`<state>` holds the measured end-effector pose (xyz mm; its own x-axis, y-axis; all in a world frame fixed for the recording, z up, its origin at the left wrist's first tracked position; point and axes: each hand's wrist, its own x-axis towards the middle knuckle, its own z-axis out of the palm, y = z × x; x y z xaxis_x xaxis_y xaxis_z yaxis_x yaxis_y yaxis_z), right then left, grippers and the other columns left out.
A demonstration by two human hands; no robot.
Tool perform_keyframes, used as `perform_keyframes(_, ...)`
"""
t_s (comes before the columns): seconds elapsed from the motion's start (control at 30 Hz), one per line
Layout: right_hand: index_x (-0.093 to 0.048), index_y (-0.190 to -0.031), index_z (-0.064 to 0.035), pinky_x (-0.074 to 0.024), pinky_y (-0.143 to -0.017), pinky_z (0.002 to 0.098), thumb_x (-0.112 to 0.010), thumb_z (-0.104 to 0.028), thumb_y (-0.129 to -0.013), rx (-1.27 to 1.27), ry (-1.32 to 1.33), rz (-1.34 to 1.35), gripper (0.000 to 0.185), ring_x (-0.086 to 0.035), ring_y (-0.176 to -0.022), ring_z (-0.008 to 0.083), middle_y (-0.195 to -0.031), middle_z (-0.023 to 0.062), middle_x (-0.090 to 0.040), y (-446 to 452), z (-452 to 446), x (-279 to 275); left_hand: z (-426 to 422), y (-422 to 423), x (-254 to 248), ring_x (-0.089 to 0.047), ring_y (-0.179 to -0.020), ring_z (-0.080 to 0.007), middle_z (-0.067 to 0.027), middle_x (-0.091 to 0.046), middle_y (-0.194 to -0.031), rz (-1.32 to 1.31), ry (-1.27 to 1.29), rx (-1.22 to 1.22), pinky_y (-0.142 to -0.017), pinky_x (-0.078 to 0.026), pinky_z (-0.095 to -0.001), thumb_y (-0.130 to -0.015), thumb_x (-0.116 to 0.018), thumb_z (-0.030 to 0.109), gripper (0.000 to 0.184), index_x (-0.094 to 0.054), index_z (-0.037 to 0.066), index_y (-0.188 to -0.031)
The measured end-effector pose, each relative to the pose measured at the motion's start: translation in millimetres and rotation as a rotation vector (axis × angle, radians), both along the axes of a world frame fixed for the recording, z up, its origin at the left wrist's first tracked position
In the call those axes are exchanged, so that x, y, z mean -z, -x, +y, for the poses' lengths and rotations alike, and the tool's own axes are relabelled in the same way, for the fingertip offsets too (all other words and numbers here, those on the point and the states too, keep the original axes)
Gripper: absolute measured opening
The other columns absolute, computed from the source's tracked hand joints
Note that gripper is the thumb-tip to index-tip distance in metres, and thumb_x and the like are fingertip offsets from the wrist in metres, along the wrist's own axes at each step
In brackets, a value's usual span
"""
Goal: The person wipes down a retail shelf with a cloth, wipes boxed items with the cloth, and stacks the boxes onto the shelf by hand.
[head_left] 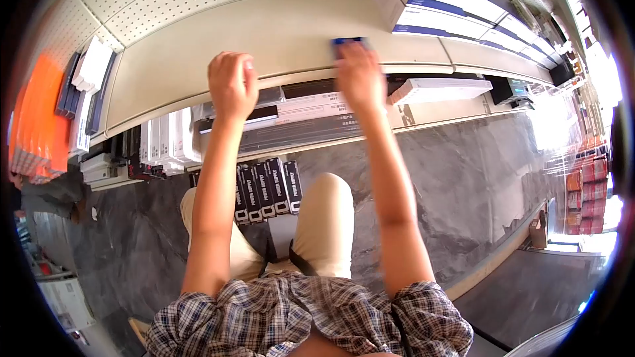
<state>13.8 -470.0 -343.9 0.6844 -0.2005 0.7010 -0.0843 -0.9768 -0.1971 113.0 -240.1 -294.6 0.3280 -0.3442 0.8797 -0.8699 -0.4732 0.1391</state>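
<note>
So the right hand [361, 82] is reaching over the front edge of the beige shelf [264, 33], fingers on a small blue item [349, 40] lying a bit in from that edge. Too blurry to tell if it's pinched or just pressed down tbh. Left hand [233, 84] is curled into a loose fist by the same edge, further left. White-and-blue boxes [456, 10] are stacked toward the shelf's right end.
</note>
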Motion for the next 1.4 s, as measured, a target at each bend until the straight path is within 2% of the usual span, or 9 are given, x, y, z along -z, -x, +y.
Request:
perform_keyframes(0.23,-0.053,-0.121,-0.0061,-0.0258,-0.106,0.0413,-0.033,-0.027,-0.093,0.436,-0.113,0.139,0.041,-0.041,-0.124,0.0286,-0.129,0.0115,-0.049,57,-197,-3,-45,10,18,-0.053,-0.091,-0.0263,-0.007,-0.056,-0.086,-0.01,-0.109,0.018,-0.093,-0.038,-0.0437,-0.077,-0.053,0.009,0.008,-0.053,0.007,-0.084)
perform_keyframes(0.33,-0.054,-0.12,-0.0067,-0.0269,-0.106,0.0398,-0.033,-0.026,-0.091,0.538,-0.003,0.179,0.041,-0.042,-0.122,0.0288,-0.126,0.0118,-0.052,47,-190,-3,-44,16,20,-0.054,-0.089,-0.0287,-0.0094,-0.058,-0.085,0.032,-0.095,0.096,-0.092,-0.04,-0.0434,-0.078,-0.051,0.006,0.008,-0.054,0.005,-0.085)
perform_keyframes(0.47,-0.06,-0.106,-0.0005,-0.0361,-0.098,0.0413,-0.046,-0.018,-0.085,0.105,0.171,0.285,0.03,-0.051,-0.111,0.0297,-0.113,0.0167,-0.058,25,-149,-4,-48,11,20,-0.055,-0.086,-0.0281,-0.0086,-0.057,-0.082,0.03,-0.033,0.12,-0.091,-0.042,-0.0433,-0.076,-0.052,0.005,0.005,-0.054,0.005,-0.081)
perform_keyframes(0.6,-0.055,-0.117,-0.0037,-0.0323,-0.103,0.0394,-0.041,-0.023,-0.091,-0.062,-0.171,0.27,0.036,-0.043,-0.121,0.0295,-0.128,0.0138,-0.05,24,-91,-30,-49,11,22,-0.055,-0.085,-0.0269,-0.0078,-0.056,-0.081,0.022,-0.019,0.088,-0.092,-0.043,-0.0432,-0.074,-0.053,0.004,0.006,-0.053,0.006,-0.079)
perform_keyframes(0.77,-0.057,-0.11,-0.0036,-0.0406,-0.094,0.0418,-0.041,-0.022,-0.089,0.191,0.36,0.397,0.032,-0.049,-0.112,0.0322,-0.119,0.0138,-0.055,61,-253,6,-45,11,26,-0.055,-0.083,-0.0276,-0.0083,-0.056,-0.076,0.012,-0.043,0.121,-0.091,-0.043,-0.0431,-0.073,-0.054,0.004,0.003,-0.053,0.005,-0.076)
perform_keyframes(0.8,-0.056,-0.115,-0.0041,-0.0365,-0.098,0.0411,-0.038,-0.025,-0.09,0.298,-0.122,0.317,0.037,-0.048,-0.115,0.0316,-0.122,0.014,-0.053,60,-239,-13,-46,11,25,-0.055,-0.083,-0.0276,-0.0083,-0.056,-0.076,0.008,-0.044,0.117,-0.091,-0.043,-0.0431,-0.073,-0.054,0.004,0.003,-0.053,0.005,-0.076)
perform_keyframes(0.87,-0.055,-0.117,-0.0027,-0.0338,-0.101,0.0402,-0.034,-0.028,-0.091,0.281,-0.19,0.371,0.042,-0.046,-0.117,0.0313,-0.124,0.0156,-0.052,56,-238,-24,-48,12,26,-0.055,-0.082,-0.0282,-0.0085,-0.056,-0.075,0.025,-0.03,0.127,-0.091,-0.044,-0.0429,-0.073,-0.053,0.004,0.002,-0.053,0.005,-0.075)
perform_keyframes(1.13,-0.054,-0.12,-0.0059,-0.0262,-0.107,0.0411,-0.044,-0.023,-0.09,0.137,-0.026,0.109,0.036,-0.042,-0.124,0.0291,-0.128,0.0115,-0.05,80,-96,-10,-47,13,22,-0.055,-0.08,-0.0283,-0.0084,-0.055,-0.073,0.024,-0.028,0.145,-0.09,-0.044,-0.0427,-0.074,-0.053,0.004,0.0,-0.053,0.004,-0.074)
perform_keyframes(1.4,-0.057,-0.108,-0.0027,-0.0315,-0.101,0.0438,-0.046,-0.011,-0.087,0.383,0.044,-0.187,0.025,-0.046,-0.116,0.0335,-0.115,0.0121,-0.058,74,-161,15,-41,11,20,-0.055,-0.078,-0.0297,-0.0096,-0.056,-0.074,0.036,-0.005,0.243,-0.089,-0.045,-0.0431,-0.073,-0.052,0.003,0.001,-0.052,0.003,-0.073)
